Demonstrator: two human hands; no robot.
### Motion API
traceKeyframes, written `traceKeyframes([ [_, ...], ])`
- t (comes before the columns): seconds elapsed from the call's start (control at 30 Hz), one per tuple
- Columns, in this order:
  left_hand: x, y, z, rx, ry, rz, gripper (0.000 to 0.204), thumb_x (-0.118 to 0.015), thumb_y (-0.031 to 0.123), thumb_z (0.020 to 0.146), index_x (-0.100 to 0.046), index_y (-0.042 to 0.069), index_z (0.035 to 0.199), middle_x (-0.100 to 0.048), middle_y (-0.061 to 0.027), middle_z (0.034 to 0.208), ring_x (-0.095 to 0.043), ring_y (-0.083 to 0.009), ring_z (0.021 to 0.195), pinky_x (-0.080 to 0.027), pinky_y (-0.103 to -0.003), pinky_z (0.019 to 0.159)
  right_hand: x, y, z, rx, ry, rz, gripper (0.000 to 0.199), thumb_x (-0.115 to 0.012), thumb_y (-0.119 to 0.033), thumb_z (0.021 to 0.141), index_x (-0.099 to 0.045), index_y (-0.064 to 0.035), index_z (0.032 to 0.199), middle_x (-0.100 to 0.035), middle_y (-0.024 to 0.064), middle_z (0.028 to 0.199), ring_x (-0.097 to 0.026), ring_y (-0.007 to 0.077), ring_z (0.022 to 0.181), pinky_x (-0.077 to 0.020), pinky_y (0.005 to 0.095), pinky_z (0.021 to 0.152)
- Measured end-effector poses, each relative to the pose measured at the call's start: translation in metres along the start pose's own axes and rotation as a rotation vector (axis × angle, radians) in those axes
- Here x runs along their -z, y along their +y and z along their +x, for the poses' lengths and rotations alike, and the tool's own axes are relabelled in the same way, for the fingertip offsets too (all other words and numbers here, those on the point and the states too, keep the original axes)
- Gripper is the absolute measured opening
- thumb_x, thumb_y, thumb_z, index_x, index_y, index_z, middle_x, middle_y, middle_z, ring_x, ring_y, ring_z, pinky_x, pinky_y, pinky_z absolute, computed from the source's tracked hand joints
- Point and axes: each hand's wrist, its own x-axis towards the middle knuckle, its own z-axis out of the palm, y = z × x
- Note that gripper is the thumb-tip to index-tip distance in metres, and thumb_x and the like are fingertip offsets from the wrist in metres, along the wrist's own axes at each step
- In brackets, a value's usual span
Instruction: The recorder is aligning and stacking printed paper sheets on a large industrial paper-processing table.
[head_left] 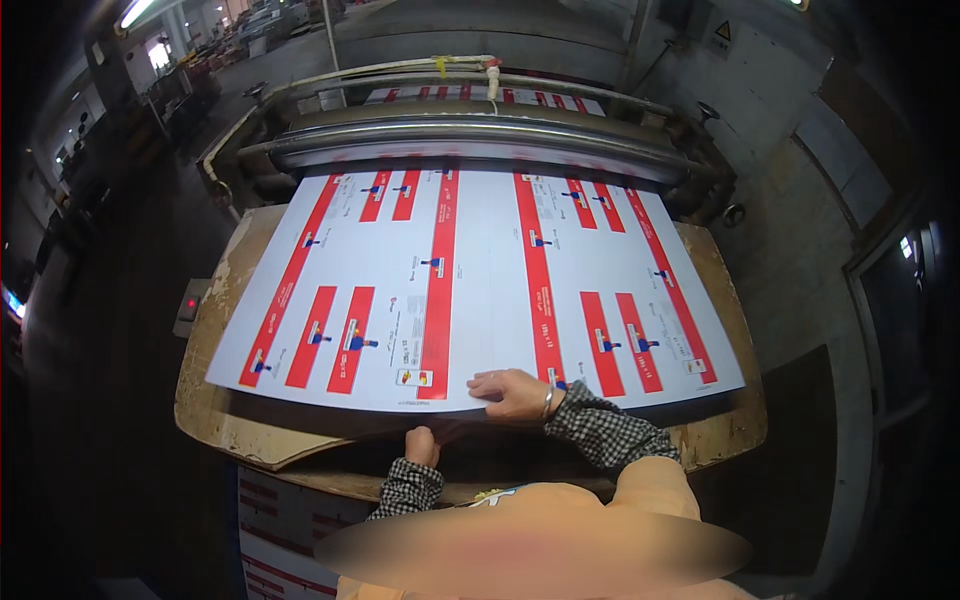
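A large white printed sheet (485, 280) with red bands and small blue figures lies across a worn wooden table, its far end at a metal roller (480, 135). My right hand (508, 393), with a bracelet at the wrist, is at the middle of the sheet's near edge. Its fingers point left, bent and closed on that edge. Lower and to the left, my left hand (423, 447) is closed like a fist just below the sheet, by the table's front. Whatever it may hold is hidden.
The worn wooden table (225, 405) shows around the sheet. A pale pipe (385, 68) runs above the roller, and more printed sheet shows behind. At the table's left is a box with a red button (191, 302). Printed sheets (280, 530) lie below at the lower left.
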Motion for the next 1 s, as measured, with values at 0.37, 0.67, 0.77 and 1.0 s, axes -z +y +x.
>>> traceKeyframes([
  [0.37,0.001,0.004,-0.002,0.039,0.024,0.089,0.032,-0.042,0.026,0.091,-0.048,-0.004,0.103,-0.058,-0.0148,0.093,-0.059,-0.0262,0.086,-0.051,-0.044,0.075,-0.003,0.058,0.043,-0.239,0.032,-0.208,0.033,-0.057,-0.021,0.067,-0.060,-0.0026,0.094,-0.057,0.0137,0.105,-0.053,0.0289,0.097,-0.0431,0.0346,0.083],
  [0.67,-0.021,0.024,-0.020,0.016,-0.091,-0.012,0.024,-0.047,0.013,0.087,-0.050,-0.006,0.102,-0.059,-0.0135,0.089,-0.060,-0.0251,0.086,-0.051,-0.042,0.077,-0.046,0.025,0.010,-0.050,0.057,-0.734,0.064,-0.069,-0.037,0.064,-0.051,-0.0030,0.115,-0.040,0.0239,0.126,-0.031,0.0419,0.121,-0.0274,0.0419,0.101],
  [0.77,-0.007,0.020,-0.018,0.015,-0.185,0.057,0.026,-0.050,0.007,0.083,-0.049,-0.007,0.105,-0.059,-0.0155,0.098,-0.058,-0.0266,0.095,-0.048,-0.044,0.083,-0.032,0.020,0.002,-0.058,-0.002,-0.634,0.064,-0.068,-0.032,0.064,-0.049,-0.0016,0.117,-0.037,0.0263,0.128,-0.028,0.0417,0.124,-0.0265,0.0417,0.102],
  [1.0,0.002,0.006,-0.006,0.032,-0.037,-0.004,0.034,-0.037,0.014,0.087,-0.046,-0.006,0.113,-0.054,-0.0207,0.108,-0.056,-0.0312,0.099,-0.046,-0.047,0.084,0.055,-0.023,0.017,-0.207,-0.286,-0.116,0.041,-0.055,-0.015,0.069,-0.056,0.0021,0.106,-0.057,0.0201,0.109,-0.054,0.0324,0.102,-0.0430,0.0343,0.088],
])
